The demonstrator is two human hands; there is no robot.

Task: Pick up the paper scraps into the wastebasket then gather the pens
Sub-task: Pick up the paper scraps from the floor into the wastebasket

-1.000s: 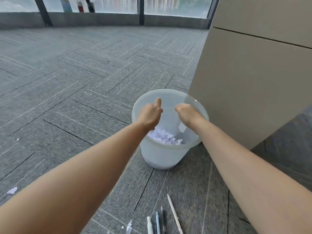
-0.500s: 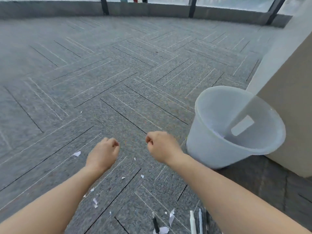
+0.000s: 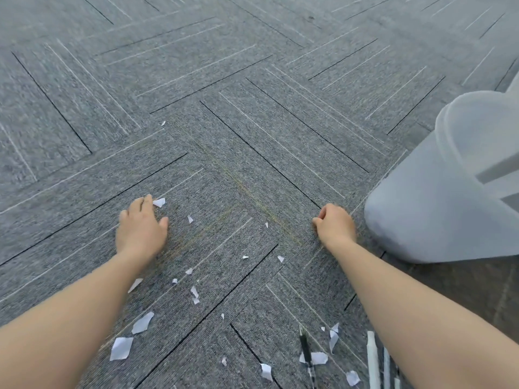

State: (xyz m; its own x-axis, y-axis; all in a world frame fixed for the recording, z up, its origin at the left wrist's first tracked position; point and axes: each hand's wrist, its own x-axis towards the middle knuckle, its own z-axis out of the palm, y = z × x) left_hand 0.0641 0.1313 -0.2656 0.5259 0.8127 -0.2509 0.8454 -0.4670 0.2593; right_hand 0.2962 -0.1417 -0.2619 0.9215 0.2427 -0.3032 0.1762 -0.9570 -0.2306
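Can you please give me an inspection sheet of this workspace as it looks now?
Surface: grey carpet floor, tiles in herringbone pattern.
Job's things: white paper scraps scattered on the carpet; translucent wastebasket upright at right; black pen and pale pens at the bottom edge.
Clutter: nothing seen.
Grippers: left hand spread, fingertips at a scrap; right hand curled on the carpet, contents cannot be told.
Cables: nothing seen.
Surroundings: nothing seen.

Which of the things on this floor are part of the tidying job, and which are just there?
Part of the job: paper scraps, wastebasket, black pen, white pen, left hand, right hand.

Just there: grey carpet.
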